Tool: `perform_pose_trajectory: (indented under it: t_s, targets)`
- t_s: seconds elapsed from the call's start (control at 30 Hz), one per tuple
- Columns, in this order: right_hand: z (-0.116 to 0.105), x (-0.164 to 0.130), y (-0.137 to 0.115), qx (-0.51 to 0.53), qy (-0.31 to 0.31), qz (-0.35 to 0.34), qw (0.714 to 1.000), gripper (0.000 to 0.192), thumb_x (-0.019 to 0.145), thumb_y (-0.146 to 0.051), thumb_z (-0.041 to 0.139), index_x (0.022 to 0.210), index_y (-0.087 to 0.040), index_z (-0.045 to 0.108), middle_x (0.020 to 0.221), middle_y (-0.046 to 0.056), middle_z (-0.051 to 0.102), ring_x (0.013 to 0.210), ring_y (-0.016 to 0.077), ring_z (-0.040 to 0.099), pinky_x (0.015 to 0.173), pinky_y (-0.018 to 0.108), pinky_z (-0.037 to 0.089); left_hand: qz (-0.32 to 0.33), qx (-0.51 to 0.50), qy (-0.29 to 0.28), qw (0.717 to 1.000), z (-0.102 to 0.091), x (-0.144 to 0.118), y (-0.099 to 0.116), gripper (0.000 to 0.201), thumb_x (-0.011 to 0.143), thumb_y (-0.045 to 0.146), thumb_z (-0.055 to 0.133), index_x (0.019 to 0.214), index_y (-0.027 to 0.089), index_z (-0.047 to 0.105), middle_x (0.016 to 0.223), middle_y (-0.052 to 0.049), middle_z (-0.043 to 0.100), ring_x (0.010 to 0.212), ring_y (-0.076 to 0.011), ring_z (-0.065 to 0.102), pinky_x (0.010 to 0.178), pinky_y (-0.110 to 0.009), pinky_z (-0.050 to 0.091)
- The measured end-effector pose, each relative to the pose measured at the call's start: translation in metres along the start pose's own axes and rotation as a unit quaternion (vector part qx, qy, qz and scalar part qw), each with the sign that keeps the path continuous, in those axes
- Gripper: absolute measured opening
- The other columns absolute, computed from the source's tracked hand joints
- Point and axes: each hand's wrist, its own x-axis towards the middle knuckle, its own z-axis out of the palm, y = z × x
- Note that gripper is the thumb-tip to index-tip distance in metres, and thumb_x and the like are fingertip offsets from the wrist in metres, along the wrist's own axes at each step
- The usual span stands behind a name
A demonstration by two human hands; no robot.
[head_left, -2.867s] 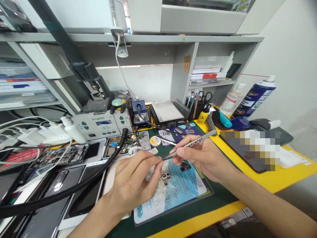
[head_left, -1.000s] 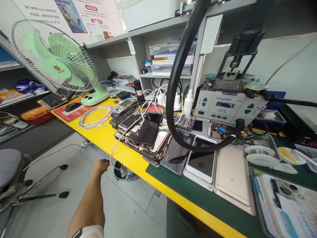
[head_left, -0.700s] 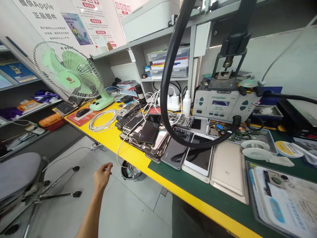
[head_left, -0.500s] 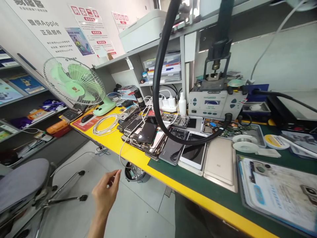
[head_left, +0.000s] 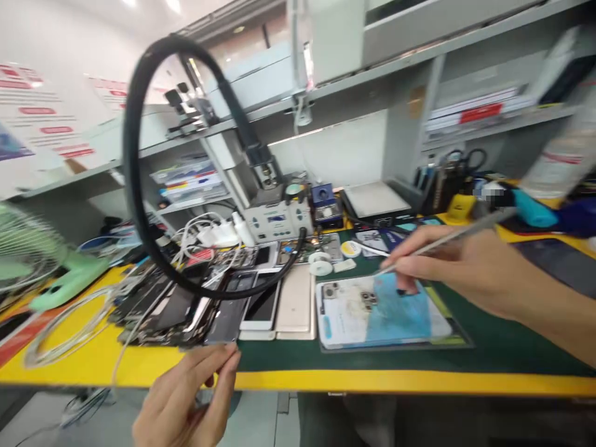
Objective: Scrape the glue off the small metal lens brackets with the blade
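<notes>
- Since the earlier frames, the head view swings back from the floor side toward the tabletop point(head_left: 419, 379), and the left hand point(head_left: 186, 400), which reached down toward the floor, comes up to the yellow front edge.
- Head view, left side: the left hand hovers just in front of the tabletop edge, below the pile of phones point(head_left: 186, 307). Its fingers curl together as if pinching something small, but motion blur hides whether anything sits between them, so I cannot tell what, if anything, it grips.
- Head view, right side: the right hand point(head_left: 459, 273) is closed around the tweezers point(head_left: 447, 239), whose tips point down-left over the work mat point(head_left: 372, 310).
- Head view, centre: the mat lies on the green part of the tabletop, just right of a gold phone point(head_left: 294, 301) lying face down. Small camera modules point(head_left: 367, 298) rest on the mat, close to the tweezer tips but apparently not touched by them.
- Head view, back: a black hose point(head_left: 135, 186) loops up from the rework station point(head_left: 277, 220); tape rolls point(head_left: 321, 264) sit between the station and the mat.
- Judged from this layout, the fine work on the modules looks unfinished: the parts lie loose on the mat, the tool is poised but not engaged, and the left hand is not yet back at the mat.
</notes>
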Motion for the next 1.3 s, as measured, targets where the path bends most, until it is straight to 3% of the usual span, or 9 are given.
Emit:
perform_pose_trajectory:
  t_s: [0.1,0.27,0.5,0.67,0.87,1.13,1.3]
  targets:
    - [0.0,0.012,-0.004,0.029,-0.063,0.007,0.998,0.03,0.08,-0.042,0.089,0.089,-0.017,0.076,0.071,0.007,0.077,0.063,0.019,0.07,0.058,0.03,0.056,-0.037,-0.176,-0.062,0.982,0.041,0.03,0.019,0.021,0.095,0.013,0.065,0.105,0.028,0.075,0.087,-0.006,0.076,0.067,-0.0188,0.071,0.056,-0.03,0.059]
    - [-0.008,0.012,0.007,0.094,-0.056,-0.018,0.994,0.034,0.08,-0.044,0.089,0.088,-0.015,0.073,0.065,0.004,0.074,0.058,0.0172,0.07,0.052,0.027,0.054,-0.088,-0.388,-0.146,0.906,0.103,0.077,0.043,0.014,0.101,0.024,0.063,0.098,0.025,0.076,0.081,-0.004,0.073,0.048,-0.0119,0.061,0.042,-0.024,0.049]
    - [-0.015,-0.002,0.011,0.126,-0.042,-0.028,0.991,0.024,0.086,-0.037,0.085,0.095,-0.016,0.08,0.068,0.004,0.077,0.061,0.017,0.073,0.055,0.026,0.055,-0.138,-0.529,-0.202,0.813,0.152,0.099,0.058,0.012,0.098,0.029,0.069,0.098,0.023,0.08,0.085,-0.005,0.074,0.05,-0.0101,0.059,0.043,-0.022,0.045]
    - [-0.007,-0.006,0.011,0.173,-0.039,-0.017,0.984,0.012,0.085,-0.028,0.086,0.095,-0.021,0.083,0.07,0.002,0.077,0.065,0.0152,0.074,0.059,0.022,0.059,-0.177,-0.562,-0.218,0.778,0.16,0.092,0.055,0.013,0.097,0.03,0.069,0.099,0.023,0.08,0.087,-0.006,0.074,0.05,-0.0097,0.058,0.044,-0.023,0.045]
    - [-0.001,-0.009,0.012,0.146,-0.008,-0.017,0.989,0.007,0.087,-0.027,0.084,0.095,-0.027,0.085,0.075,0.001,0.078,0.065,0.0149,0.075,0.06,0.021,0.06,-0.242,-0.595,-0.238,0.729,0.159,0.088,0.049,0.013,0.097,0.032,0.071,0.098,0.022,0.08,0.086,-0.006,0.074,0.049,-0.0094,0.059,0.044,-0.022,0.043]
    - [0.0,-0.014,0.018,0.096,-0.016,-0.037,0.995,0.01,0.088,-0.021,0.083,0.097,-0.026,0.084,0.076,-0.001,0.079,0.067,0.0135,0.076,0.061,0.017,0.061,-0.357,-0.658,-0.286,0.599,0.155,0.093,0.06,0.022,0.096,0.038,0.071,0.092,0.018,0.077,0.079,-0.004,0.071,0.042,-0.0056,0.054,0.041,-0.017,0.035]
    - [0.004,-0.015,0.022,0.009,0.002,-0.111,0.994,0.014,0.092,-0.02,0.079,0.104,-0.027,0.083,0.098,-0.001,0.083,0.07,0.0109,0.077,0.062,0.014,0.061,-0.401,-0.687,-0.307,0.522,0.152,0.092,0.064,0.024,0.099,0.035,0.067,0.088,0.015,0.074,0.076,-0.001,0.067,0.042,-0.0031,0.055,0.04,-0.011,0.035]
